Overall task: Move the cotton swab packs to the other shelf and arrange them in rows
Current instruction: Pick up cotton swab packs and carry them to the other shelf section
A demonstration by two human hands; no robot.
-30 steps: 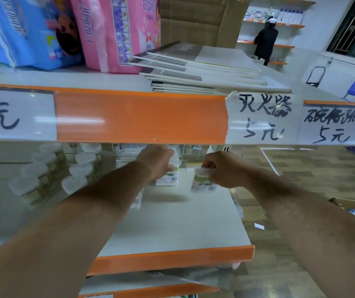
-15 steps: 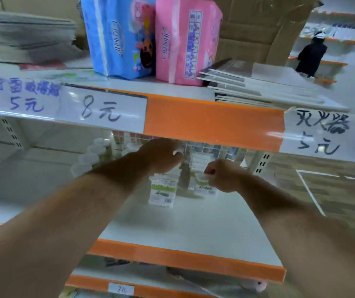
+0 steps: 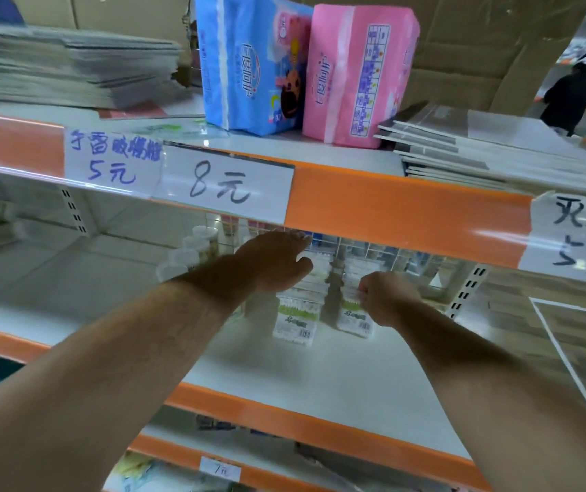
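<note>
Hands at two cotton swab packs on the white shelf (image 3: 319,381).

Head view: both packs stand upright and side by side near frame centre, a narrow gap between them, with more packs ranked behind toward 12 o'clock. The left hand (image 3: 273,261) hovers over the left pack (image 3: 296,323), fingers extended and close together, thumb apart; contact with the pack cannot be confirmed. The right hand (image 3: 385,296), at 3 o'clock of the left, has its fingers curled, pinching the top edge of the right pack (image 3: 353,316). Round tubs (image 3: 192,250) stand at 9 o'clock of the left hand. Overhead, at 12 o'clock, an "8元" price tag (image 3: 222,186), a blue bag (image 3: 248,65) and a pink bag (image 3: 355,76).
</note>
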